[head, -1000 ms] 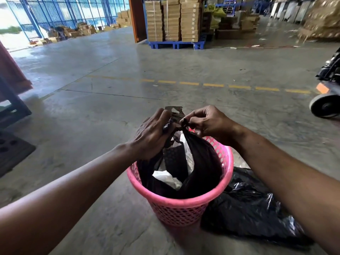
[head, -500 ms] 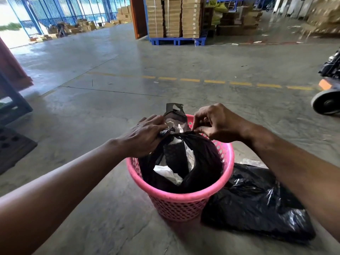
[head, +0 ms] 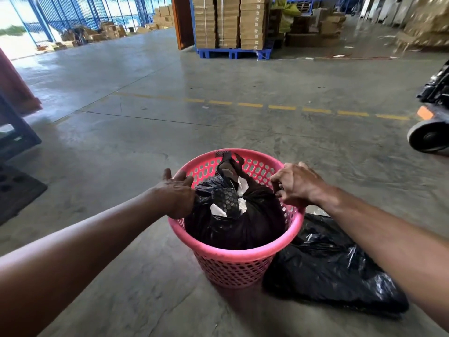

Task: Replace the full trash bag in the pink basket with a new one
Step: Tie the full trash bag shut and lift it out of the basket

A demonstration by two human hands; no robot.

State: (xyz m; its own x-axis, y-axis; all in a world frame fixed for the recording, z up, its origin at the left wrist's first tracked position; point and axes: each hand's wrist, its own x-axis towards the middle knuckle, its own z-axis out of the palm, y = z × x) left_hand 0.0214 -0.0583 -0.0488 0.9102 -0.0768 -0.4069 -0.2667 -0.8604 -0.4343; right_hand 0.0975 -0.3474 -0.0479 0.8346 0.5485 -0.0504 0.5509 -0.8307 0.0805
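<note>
A pink perforated basket (head: 233,257) stands on the concrete floor just in front of me. Inside it sits a full black trash bag (head: 245,222) with white paper and dark wrappers showing at its mouth. My left hand (head: 178,194) is closed on the bag's left edge at the basket's left rim. My right hand (head: 295,184) pinches the bag's right edge over the right rim. The bag's top is stretched taut between both hands. A second black plastic bag (head: 332,266) lies crumpled on the floor, touching the basket's right side.
A wheeled cart or pallet jack (head: 430,135) stands at the right edge. A dark frame and mat (head: 17,152) sit at the left. Stacked cartons on a blue pallet (head: 230,27) stand far ahead, beyond a dashed yellow floor line (head: 281,107).
My hands were together above the basket's middle, gripping the bag's top. They have pulled apart to opposite sides, lowering and stretching the bag's top. The view has tilted down.
</note>
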